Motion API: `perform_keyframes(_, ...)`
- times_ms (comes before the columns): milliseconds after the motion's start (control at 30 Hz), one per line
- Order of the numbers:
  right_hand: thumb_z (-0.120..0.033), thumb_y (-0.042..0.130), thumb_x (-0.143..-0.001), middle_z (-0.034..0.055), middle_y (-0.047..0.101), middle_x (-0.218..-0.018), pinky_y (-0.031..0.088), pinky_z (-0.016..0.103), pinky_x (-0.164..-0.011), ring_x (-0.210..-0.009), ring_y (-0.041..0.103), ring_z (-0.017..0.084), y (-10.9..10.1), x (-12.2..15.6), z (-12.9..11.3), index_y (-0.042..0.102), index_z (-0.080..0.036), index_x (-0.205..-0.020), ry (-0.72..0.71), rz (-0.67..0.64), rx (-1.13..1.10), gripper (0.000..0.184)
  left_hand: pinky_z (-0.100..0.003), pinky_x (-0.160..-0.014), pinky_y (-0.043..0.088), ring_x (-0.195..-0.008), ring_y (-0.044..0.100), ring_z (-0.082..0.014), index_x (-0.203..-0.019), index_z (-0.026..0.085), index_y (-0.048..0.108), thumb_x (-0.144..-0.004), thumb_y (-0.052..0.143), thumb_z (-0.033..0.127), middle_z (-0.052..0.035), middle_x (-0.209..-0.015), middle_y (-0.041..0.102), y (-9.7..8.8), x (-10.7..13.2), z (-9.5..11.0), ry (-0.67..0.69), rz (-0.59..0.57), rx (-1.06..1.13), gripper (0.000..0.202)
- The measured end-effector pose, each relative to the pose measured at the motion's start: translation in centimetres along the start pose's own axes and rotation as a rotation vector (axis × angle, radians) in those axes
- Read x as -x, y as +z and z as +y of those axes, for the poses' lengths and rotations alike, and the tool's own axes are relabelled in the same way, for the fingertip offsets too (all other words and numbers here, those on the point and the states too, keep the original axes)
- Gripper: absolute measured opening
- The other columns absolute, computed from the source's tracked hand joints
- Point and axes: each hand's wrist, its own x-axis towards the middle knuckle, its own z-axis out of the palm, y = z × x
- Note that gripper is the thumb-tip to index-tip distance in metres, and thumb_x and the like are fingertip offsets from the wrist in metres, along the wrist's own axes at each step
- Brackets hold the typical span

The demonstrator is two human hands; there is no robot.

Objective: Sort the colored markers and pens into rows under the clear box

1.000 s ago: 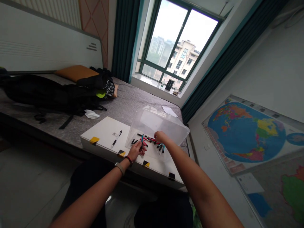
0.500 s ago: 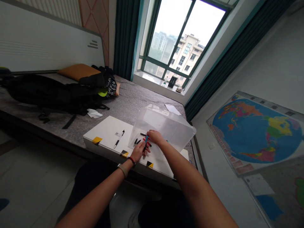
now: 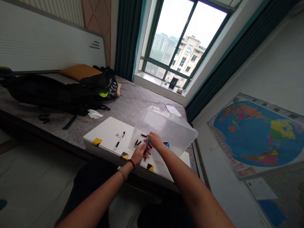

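My left hand (image 3: pixel 139 154) is closed around the lower part of a teal and black pen (image 3: pixel 147 143), which stands tilted upward. Fingers pinched together, my right hand (image 3: pixel 155 140) is at the pen's top end; its fingertips are partly hidden. Both hands are at the mouth of a clear plastic bin (image 3: pixel 166 123) lying on its side. Inside the bin are several loose pens, among them black pens (image 3: pixel 137 143) and red ones partly hidden by my hands. A teal and red item (image 3: pixel 167 144) shows beyond my right wrist.
The bin rests on a white box (image 3: pixel 104 131) with yellow-black corner stickers. A black and white pen (image 3: pixel 119 141) lies on the box. Behind are a grey mattress (image 3: pixel 133 98), a crumpled tissue (image 3: pixel 95 114), a black bag (image 3: pixel 47 93) and a white paper sheet (image 3: pixel 174 110).
Both hands stay on the teal pen with barely any movement. The view has shifted slightly, and more of the teal and red item shows past my right wrist.
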Motion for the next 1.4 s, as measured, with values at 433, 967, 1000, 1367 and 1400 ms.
perform_keyframes(433, -0.014, 0.048, -0.093, 0.0141, 0.064, -0.103, 0.048, 0.028, -0.081, -0.102, 0.057, 0.022, 0.6, 0.9, 0.6, 0.067, -0.014, -0.100, -0.041, 0.041, 0.027, 0.020, -0.020, -0.042, 0.039, -0.045, 0.053, -0.0091, -0.085, 0.014, 0.056, -0.082, 0.053, 0.064, -0.0055, -0.068, 0.066, -0.2, -0.2, -0.5, -0.003, 0.003, -0.010, 0.050)
perform_keyframes(967, -0.016, 0.057, -0.086, 0.0077, 0.063, -0.113, 0.044, 0.023, -0.085, -0.102, 0.062, 0.018, 0.7, -0.1, 2.3, 0.063, -0.022, -0.116, -0.104, -0.079, -0.125, 0.031, -0.021, -0.041, 0.039, -0.044, 0.052, -0.0091, -0.084, 0.014, 0.055, -0.080, 0.055, 0.064, -0.0056, -0.068, 0.066, 0.1, -0.2, -0.3, -0.006, 0.008, -0.030, 0.050)
perform_keyframes(1000, -0.015, 0.057, -0.085, 0.0077, 0.063, -0.114, 0.044, 0.023, -0.085, -0.101, 0.062, 0.018, 0.7, -0.1, 2.3, 0.063, -0.022, -0.116, -0.096, -0.079, -0.133, 0.032, -0.021, -0.041, 0.040, -0.044, 0.052, -0.0091, -0.084, 0.014, 0.055, -0.080, 0.054, 0.064, -0.0055, -0.068, 0.066, 0.1, -0.1, -0.3, -0.004, 0.008, -0.032, 0.050)
perform_keyframes(1367, -0.026, 0.055, -0.087, 0.0043, 0.070, -0.086, 0.049, 0.024, -0.074, -0.077, 0.064, 0.014, 0.9, 3.1, 3.0, 0.069, -0.015, -0.102, 0.117, 0.222, -0.846, 0.023, -0.019, -0.041, 0.039, -0.043, 0.051, -0.0076, -0.082, 0.013, 0.058, -0.084, 0.053, 0.060, -0.0070, -0.068, 0.067, -0.2, -0.5, -0.9, 0.020, -0.007, -0.078, 0.048)
perform_keyframes(1400, -0.029, 0.056, -0.087, 0.0040, 0.070, -0.083, 0.050, 0.024, -0.071, -0.073, 0.064, 0.014, 0.6, 3.5, 3.1, 0.068, -0.015, -0.103, 0.114, 0.203, -0.960, 0.025, -0.019, -0.042, 0.039, -0.043, 0.051, -0.0076, -0.081, 0.012, 0.058, -0.084, 0.054, 0.059, -0.0069, -0.068, 0.067, -0.2, -0.5, -0.8, 0.027, -0.012, -0.089, 0.047)
